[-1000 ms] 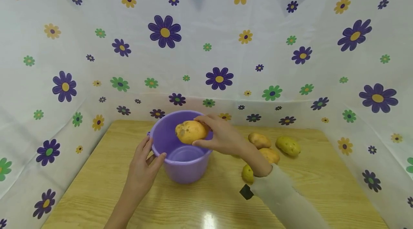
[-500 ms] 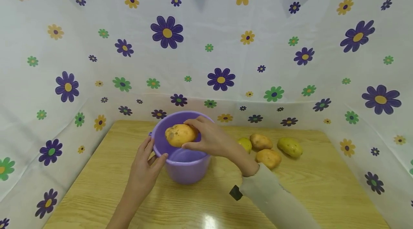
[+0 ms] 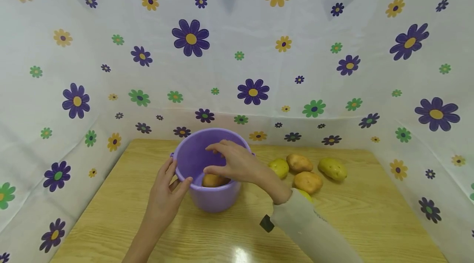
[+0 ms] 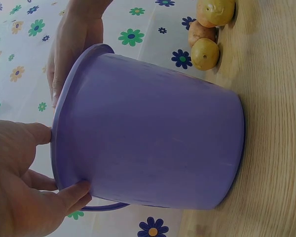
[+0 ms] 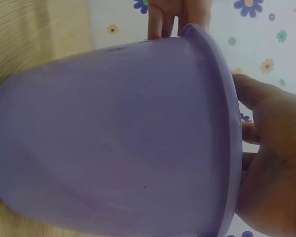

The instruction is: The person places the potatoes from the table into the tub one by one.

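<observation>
A purple bucket point(image 3: 214, 199) stands upright on the wooden table. My left hand point(image 3: 164, 191) holds its rim at the left, with the thumb at the rim and fingers against the outer wall point(image 4: 148, 128). Inside, low behind the front rim, lies a brownish potato point(image 3: 214, 180), partly hidden. My right hand point(image 3: 237, 163) is over the bucket's mouth, thumb and fingers spread apart with nothing between them. In the right wrist view, the bucket wall point(image 5: 118, 138) hides part of that hand's fingers.
Several potatoes lie right of the bucket, among them a greenish one point(image 3: 278, 168), two tan ones point(image 3: 308, 182) and a green one point(image 3: 332, 168) farther right. Another is mostly behind the right sleeve point(image 3: 307, 222). A flowered cloth point(image 3: 222, 69) surrounds the wooden table point(image 3: 370, 213).
The potato has left my right hand and dropped into the bucket. Before that, the hand moved slightly left over the mouth. My left hand has stayed on the rim.
</observation>
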The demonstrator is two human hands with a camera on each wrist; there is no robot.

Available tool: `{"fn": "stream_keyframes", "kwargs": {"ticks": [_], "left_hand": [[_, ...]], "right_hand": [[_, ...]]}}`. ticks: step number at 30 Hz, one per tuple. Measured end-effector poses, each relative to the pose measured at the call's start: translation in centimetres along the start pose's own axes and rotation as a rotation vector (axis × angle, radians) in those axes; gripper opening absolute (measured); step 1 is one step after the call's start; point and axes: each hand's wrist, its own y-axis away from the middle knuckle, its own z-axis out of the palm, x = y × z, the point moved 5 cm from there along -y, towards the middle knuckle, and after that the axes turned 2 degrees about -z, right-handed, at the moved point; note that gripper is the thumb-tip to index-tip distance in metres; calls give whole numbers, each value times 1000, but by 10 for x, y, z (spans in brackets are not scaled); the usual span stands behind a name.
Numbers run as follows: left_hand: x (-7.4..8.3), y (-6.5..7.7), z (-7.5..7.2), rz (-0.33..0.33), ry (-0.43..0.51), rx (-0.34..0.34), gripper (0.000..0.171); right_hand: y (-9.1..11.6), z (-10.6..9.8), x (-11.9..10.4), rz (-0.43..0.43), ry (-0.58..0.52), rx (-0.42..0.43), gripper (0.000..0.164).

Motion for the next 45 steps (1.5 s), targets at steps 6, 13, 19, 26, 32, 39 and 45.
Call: {"fn": "stream_keyframes", "kwargs": {"ticks": [6,13,19,26,32,39,45], "left_hand": [[0,0,0,-5,1,-1,77],[1,1,-1,-5,-5,-2,74],[2,1,-1,-13,-8,-4,75],[3,3,-1,-12,-14,2,75],[6,4,-1,-13,-12,4,74],[4,4,-1,-14,-6,2,74],[5,4,-1,-8,-8,8,74]], "right_hand": [[2,-1,3,-9,-7,37,53],[8,-5,5,-24,-7,72,48],[19,-15,10,8,-35,110,51],[31,-26,18,57,-90,110,54],[39,-36,23,80,-126,129,53],[49,-49,33,69,-158,169,51],[61,-56,44,88,-128,197,50]]}}
